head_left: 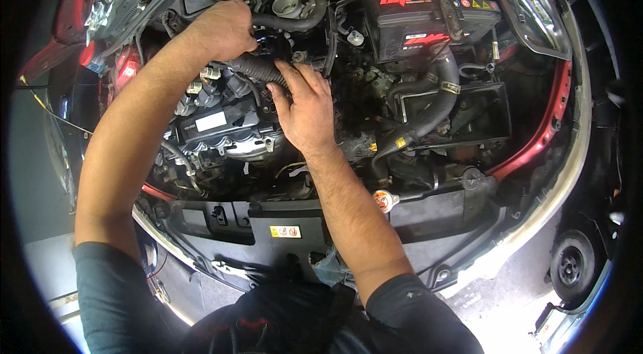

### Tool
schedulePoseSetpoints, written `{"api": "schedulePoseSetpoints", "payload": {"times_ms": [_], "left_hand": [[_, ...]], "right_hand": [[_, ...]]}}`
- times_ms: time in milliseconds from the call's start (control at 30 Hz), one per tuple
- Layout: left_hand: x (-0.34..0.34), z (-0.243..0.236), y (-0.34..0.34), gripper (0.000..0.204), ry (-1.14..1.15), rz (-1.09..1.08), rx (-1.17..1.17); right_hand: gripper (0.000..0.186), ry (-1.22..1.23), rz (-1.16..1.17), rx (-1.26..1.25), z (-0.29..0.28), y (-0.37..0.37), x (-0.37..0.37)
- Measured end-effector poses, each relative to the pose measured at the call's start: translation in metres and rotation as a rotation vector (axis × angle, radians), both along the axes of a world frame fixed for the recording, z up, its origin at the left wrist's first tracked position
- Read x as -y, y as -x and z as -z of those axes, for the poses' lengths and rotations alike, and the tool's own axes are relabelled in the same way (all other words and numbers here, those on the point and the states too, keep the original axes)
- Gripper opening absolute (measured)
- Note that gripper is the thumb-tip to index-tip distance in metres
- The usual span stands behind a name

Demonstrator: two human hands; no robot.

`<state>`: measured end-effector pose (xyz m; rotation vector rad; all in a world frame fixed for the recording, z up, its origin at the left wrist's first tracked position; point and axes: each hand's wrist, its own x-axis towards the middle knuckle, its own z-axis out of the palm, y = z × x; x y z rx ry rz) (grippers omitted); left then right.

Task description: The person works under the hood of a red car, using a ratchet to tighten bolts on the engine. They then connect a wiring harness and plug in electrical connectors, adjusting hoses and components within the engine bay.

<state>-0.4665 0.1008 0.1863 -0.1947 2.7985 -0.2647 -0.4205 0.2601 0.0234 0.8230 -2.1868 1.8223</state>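
Note:
Both my arms reach over an open engine bay. My left hand [226, 31] is down at the back of the engine with its fingers curled in; whatever they grip is hidden beneath the hand. Below it runs a ribbed wiring conduit [258, 68], grey-black and bent. Fingers stretched and thumb apart, my right hand [307, 103] lies against that conduit's right end. Under my left forearm is the black engine cover [221, 127] with a white label. A round throttle opening [288, 6] sits just beyond my hands, beside a thick black hose [295, 21].
A black battery [435, 16] under a metal strap stands at the back right. In front of it are a large curved hose [429, 123] and an open black box [492, 103]. The radiator cap [385, 200] and front panel [295, 213] lie nearer me. A headlight [526, 9] is far right.

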Motion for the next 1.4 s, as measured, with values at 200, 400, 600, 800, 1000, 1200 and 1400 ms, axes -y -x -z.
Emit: {"api": "schedulePoseSetpoints", "payload": {"times_ms": [200,400,600,800,1000,1200,1400], "left_hand": [[-0.013,0.019,-0.007,0.027,0.057,-0.108,-0.140],[-0.019,0.018,-0.012,0.025,0.039,-0.151,-0.194],[-0.011,0.015,-0.009,0.026,-0.012,-0.129,-0.133],[-0.007,0.015,-0.007,0.025,-0.054,-0.034,-0.115],[-0.020,0.021,-0.001,0.021,0.057,-0.018,-0.063],[-0.028,0.027,0.008,0.019,0.123,-0.052,-0.002],[-0.026,0.035,0.010,0.022,0.136,-0.040,-0.068]], "right_hand": [[0.039,-0.014,0.025,0.003,0.003,0.001,0.003],[0.040,-0.007,0.005,0.044,0.001,0.002,0.001],[0.040,0.006,-0.009,0.071,-0.002,0.003,0.000],[0.040,0.018,-0.015,0.074,0.002,0.004,0.001],[0.040,0.010,0.001,0.073,-0.001,0.003,-0.001],[0.039,-0.012,-0.038,0.161,-0.002,0.004,-0.004],[0.038,-0.048,-0.043,0.171,-0.006,0.008,-0.007]]}}
